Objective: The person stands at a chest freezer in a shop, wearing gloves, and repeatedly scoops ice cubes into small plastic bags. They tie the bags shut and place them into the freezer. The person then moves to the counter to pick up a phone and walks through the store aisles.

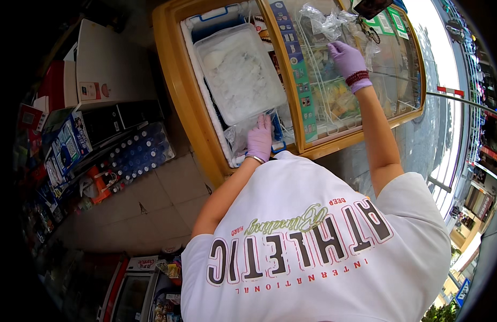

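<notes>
My left hand (259,139), in a thin purple glove, rests with extended fingers on clear plastic (240,131) at the near end of a translucent tub (232,120). White, lumpy, frosty contents (240,80) fill that tub. It sits in the uncovered left part of a chest freezer with a wooden frame (172,80). My right hand (347,60), also gloved, is over the freezer's glass lid (353,108). Its bent fingertips are beside a crumpled clear plastic bag (325,24); whether they grip it I cannot tell.
Wire baskets with colourful packages (341,96) show through the glass. A dark beaded bracelet (373,34) and printed green cards (398,22) lie at the far right. Packs of bottled water (140,151) and a large white box (111,68) stand on the left.
</notes>
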Tool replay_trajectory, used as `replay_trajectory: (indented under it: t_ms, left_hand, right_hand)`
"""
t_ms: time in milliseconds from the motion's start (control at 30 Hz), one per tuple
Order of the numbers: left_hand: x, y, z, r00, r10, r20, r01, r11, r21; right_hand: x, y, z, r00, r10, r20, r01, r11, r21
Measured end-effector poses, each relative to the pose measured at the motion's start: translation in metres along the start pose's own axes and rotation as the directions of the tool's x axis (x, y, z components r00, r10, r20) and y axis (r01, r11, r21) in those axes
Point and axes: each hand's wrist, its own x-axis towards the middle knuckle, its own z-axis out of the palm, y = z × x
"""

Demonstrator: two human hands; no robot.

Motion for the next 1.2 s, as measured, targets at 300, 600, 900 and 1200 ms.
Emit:
replay_trajectory:
  t_ms: [300, 600, 900, 1200]
  left_hand:
    - [0.004, -0.007, -0.019, 0.998, 0.000, -0.057, 0.004, 0.997, 0.071]
    - [-0.030, -0.047, -0.078, 0.985, -0.036, 0.171, 0.121, 0.845, -0.521]
    - [-0.023, -0.108, -0.098, 0.960, -0.274, 0.050, 0.098, 0.165, -0.981]
    - [-0.010, -0.104, -0.096, 0.953, -0.117, 0.280, 0.254, -0.199, -0.947]
  right_hand:
    - [-0.114, -0.077, 0.047, 0.953, -0.178, 0.246, 0.108, 0.955, 0.276]
    - [-0.145, -0.088, 0.042, 0.882, -0.219, 0.417, 0.000, 0.885, 0.466]
    - [-0.110, -0.122, 0.032, 0.878, -0.253, 0.406, 0.033, 0.879, 0.477]
    - [-0.074, -0.124, 0.080, 0.691, -0.106, 0.715, -0.519, 0.615, 0.593]
